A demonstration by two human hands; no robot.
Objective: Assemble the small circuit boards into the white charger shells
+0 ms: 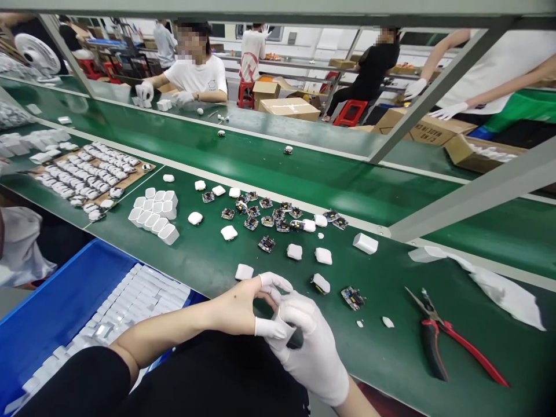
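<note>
A long, glossy green worktop is stretching out ahead of both hands. A deep blue plastic bin, packed with white boxes too many to count, is standing to the left of the left hand.

The right hand, white-gloved, is closing around a small translucent whitish plastic cup in front of the body. The left hand, white coverings on its digits, is curving into a half-open C with its thumb against the cup; whether it is gripping, I cannot tell. The cup is probably weighing little, with thin, slightly springy walls that may be slippery under fabric; opposite side walls are seeming the best hold, since hard squeezing could buckle the rim.

One pair of red-and-black-handled metal pliers is lying right of the right hand. One white rectangular plastic box is resting beyond that hand. About twelve translucent open-topped containers are clustering beyond the left hand, leftward. Ahead of both hands, roughly twelve white rounded casings and sixteen-odd dark bare circuit boards, some overlapping, are lying scattered.
</note>
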